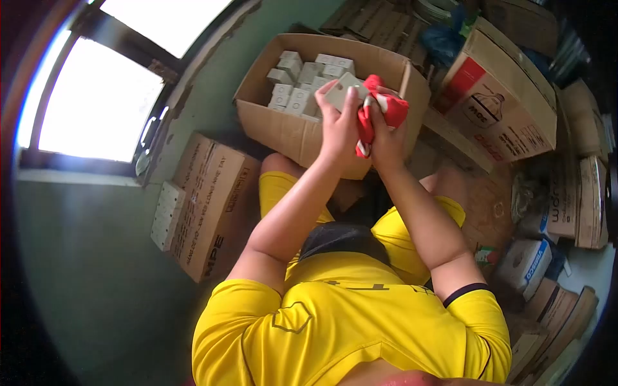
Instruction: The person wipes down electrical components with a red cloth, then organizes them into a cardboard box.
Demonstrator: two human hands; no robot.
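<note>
My left hand (339,122) is closed on a small white box (346,92), held up over the near right side of an open cardboard carton (277,128). A red cloth with white patches (390,109) is bunched in my right hand (388,141), its fingers wrapped round it. The cloth touches the right side of the white box, and one end hangs down between my wrists. Inside the carton stand several similar white boxes (299,101), stacked in rows. My hands hide part of the carton's contents.
A closed carton (215,206) marked MPE stands at the left by the wall, a white perforated piece (168,215) beside it. A large carton with a red panel (496,103) is at the right. More boxes (560,199) pile along the right edge. A window (96,96) is upper left.
</note>
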